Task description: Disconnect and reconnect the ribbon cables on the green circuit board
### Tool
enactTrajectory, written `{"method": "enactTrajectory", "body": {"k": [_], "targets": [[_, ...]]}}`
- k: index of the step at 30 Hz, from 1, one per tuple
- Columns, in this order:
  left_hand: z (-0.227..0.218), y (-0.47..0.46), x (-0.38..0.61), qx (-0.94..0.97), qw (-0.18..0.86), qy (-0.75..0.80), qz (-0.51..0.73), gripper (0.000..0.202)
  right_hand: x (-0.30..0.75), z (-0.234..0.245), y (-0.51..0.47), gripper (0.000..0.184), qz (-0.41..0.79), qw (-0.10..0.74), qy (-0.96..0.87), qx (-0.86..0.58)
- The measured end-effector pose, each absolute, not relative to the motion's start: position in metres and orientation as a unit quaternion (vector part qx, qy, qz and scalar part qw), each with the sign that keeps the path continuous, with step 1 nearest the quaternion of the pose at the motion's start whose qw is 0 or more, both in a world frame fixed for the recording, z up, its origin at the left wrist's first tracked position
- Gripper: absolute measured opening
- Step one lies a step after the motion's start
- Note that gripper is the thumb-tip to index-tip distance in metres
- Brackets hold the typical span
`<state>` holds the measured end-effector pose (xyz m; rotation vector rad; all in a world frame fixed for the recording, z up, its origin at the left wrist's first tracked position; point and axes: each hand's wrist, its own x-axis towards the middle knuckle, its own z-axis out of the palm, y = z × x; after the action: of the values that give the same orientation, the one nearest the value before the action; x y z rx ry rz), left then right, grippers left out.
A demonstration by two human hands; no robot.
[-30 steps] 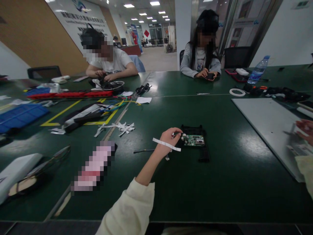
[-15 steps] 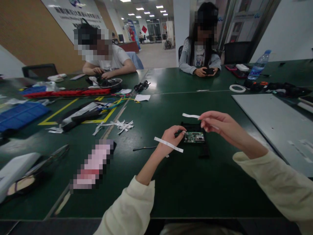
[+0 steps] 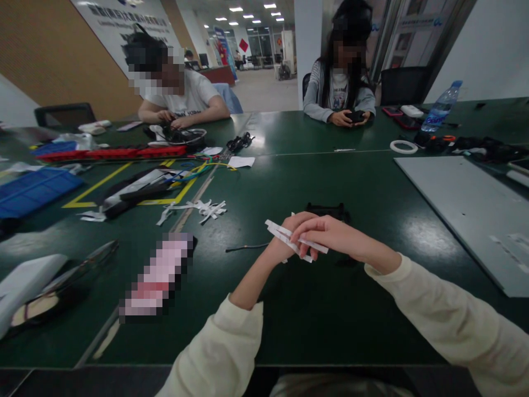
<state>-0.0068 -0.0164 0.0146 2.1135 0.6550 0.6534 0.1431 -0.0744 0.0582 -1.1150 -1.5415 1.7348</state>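
Note:
Both my hands meet at the middle of the green table. My left hand rests by the black holder with the small circuit board, now mostly hidden behind my hands; a white tape strip sticks to the back of that hand. My right hand lies across the left hand's fingers and pinches another white tape strip. Whether the left fingers grip anything is hidden.
A grey sheet lies at the right. White tape scraps, cables, a blue tray and a red strip lie at the left. A tape roll and water bottle stand far right. Two people sit across.
My right hand came from the grey sheet at the right, carrying a white strip, and has dropped onto my left hand over the circuit board. The left hand stayed in place.

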Motion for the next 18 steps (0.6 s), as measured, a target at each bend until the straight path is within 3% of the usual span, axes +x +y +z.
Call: {"method": "enactTrajectory", "body": {"k": [3, 10, 18], "targets": [[0.016, -0.018, -0.005, 0.829, 0.433, 0.249, 0.252, 0.025, 0.145, 0.056, -0.077, 0.020, 0.684, 0.237, -0.552, -0.413], [0.021, -0.015, -0.003, 0.826, 0.456, 0.216, 0.250, 0.032, 0.172, 0.044, -0.084, 0.057, 0.766, 0.173, -0.535, -0.313], [0.016, -0.013, 0.002, 0.787, 0.470, 0.286, 0.280, 0.030, 0.232, 0.049, -0.094, 0.050, 0.717, 0.235, -0.531, -0.386]]}}
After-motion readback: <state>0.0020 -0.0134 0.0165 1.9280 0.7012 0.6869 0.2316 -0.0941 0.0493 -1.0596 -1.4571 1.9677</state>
